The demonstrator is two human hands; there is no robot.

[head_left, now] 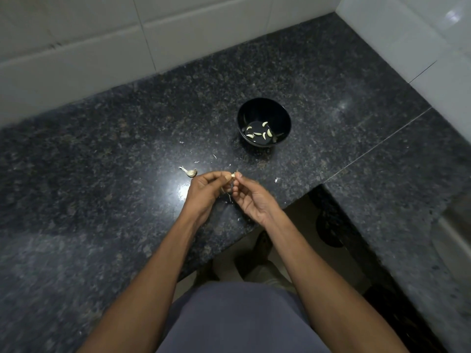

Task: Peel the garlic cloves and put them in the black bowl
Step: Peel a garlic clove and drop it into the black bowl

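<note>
Above the near edge of the granite countertop, the left hand and the right hand meet fingertip to fingertip around one small garlic clove. Left fingers are curled, the thumb and forefinger pinching the pale clove at its left side; right thumb and forefinger pinch it from the right, the other right fingers loosely bent below. A thin strip of papery skin hangs down between the two palms. Both forearms reach in from the bottom of the view, over a grey-blue garment.

Just left of the left hand, an unpeeled clove with a pointed tail lies on the stone, apart from the fingers. Small white flakes of peel are scattered on the surface around the hands and toward the bowl.

Farther back and a little to the right stands the black bowl, upright, well apart from the hands. Several peeled cloves lie on its bottom.

White wall tiles run behind and along the right side of the counter
</note>
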